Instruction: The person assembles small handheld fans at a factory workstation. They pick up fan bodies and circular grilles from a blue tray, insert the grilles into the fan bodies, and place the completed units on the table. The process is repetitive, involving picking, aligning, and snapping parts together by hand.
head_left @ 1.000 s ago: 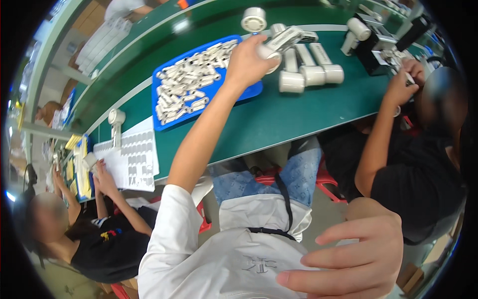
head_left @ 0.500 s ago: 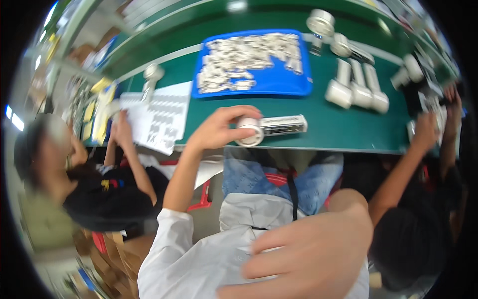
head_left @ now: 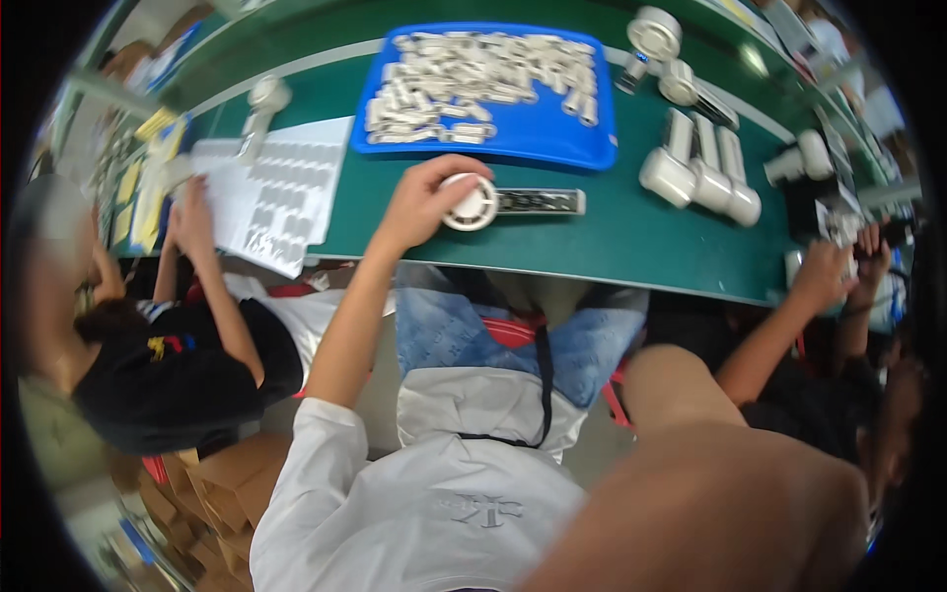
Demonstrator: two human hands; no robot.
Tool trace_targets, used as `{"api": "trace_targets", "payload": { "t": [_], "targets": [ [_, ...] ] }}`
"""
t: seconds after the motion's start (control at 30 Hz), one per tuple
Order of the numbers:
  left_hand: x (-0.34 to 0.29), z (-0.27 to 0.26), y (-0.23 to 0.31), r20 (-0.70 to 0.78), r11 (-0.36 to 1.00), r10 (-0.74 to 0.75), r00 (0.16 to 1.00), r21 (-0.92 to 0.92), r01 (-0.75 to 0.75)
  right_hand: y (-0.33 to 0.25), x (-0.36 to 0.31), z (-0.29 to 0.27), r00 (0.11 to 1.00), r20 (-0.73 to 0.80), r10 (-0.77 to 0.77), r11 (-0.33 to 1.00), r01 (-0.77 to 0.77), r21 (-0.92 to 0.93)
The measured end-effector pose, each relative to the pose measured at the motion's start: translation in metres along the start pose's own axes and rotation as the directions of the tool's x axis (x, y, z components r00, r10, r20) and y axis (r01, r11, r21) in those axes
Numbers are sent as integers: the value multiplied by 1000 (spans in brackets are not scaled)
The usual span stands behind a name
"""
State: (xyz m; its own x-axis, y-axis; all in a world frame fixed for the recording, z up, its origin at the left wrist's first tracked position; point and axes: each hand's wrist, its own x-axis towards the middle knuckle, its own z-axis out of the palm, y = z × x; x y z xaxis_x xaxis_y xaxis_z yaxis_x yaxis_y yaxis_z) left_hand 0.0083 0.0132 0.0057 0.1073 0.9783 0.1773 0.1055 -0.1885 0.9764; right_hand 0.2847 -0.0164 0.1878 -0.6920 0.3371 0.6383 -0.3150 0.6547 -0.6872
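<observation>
My left hand (head_left: 426, 205) is closed round the head of a white round-headed handheld device (head_left: 470, 211) at the near edge of the green table. The device lies on its side, its dark-faced handle (head_left: 543, 202) pointing right. My right hand (head_left: 720, 503) is raised close to the camera at the lower right, large and blurred. Its fingers are not visible, so what it holds, if anything, cannot be seen. Beyond my left hand stands a blue tray (head_left: 483, 153) full of small white parts.
Several similar white devices (head_left: 705, 173) lie at the right of the green table (head_left: 651, 242). White sheets with grey labels (head_left: 296, 187) lie to the left, with another device (head_left: 258, 118) on them. Co-workers' hands (head_left: 192, 217) work at the left, others (head_left: 824, 276) at the right.
My right hand has moved nearer the camera, rightward, and its fingers have gone out of sight. My left hand keeps hold of the device, whose face now shows more. The view has shifted.
</observation>
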Motion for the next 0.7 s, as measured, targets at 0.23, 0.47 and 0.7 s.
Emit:
{"api": "trace_targets", "payload": {
  "t": [0.23, 0.47, 0.7],
  "targets": [
    [-8, 2, -4, -135, 999, 18, 991, -29, -22, 21, 51, 52, 889, 339, -307, 914, 176, 365],
    [-16, -2, -8, -106, 995, 47, 993, 91, -37, 89, 50, 41, 839, 159, 520, 843, -534, 65],
    [-14, -1, 3, -28, 960, 158, 987, 238, -147, 244, 53, 16, 830, 24, 557, 717, -466, -518]
  ]
}}
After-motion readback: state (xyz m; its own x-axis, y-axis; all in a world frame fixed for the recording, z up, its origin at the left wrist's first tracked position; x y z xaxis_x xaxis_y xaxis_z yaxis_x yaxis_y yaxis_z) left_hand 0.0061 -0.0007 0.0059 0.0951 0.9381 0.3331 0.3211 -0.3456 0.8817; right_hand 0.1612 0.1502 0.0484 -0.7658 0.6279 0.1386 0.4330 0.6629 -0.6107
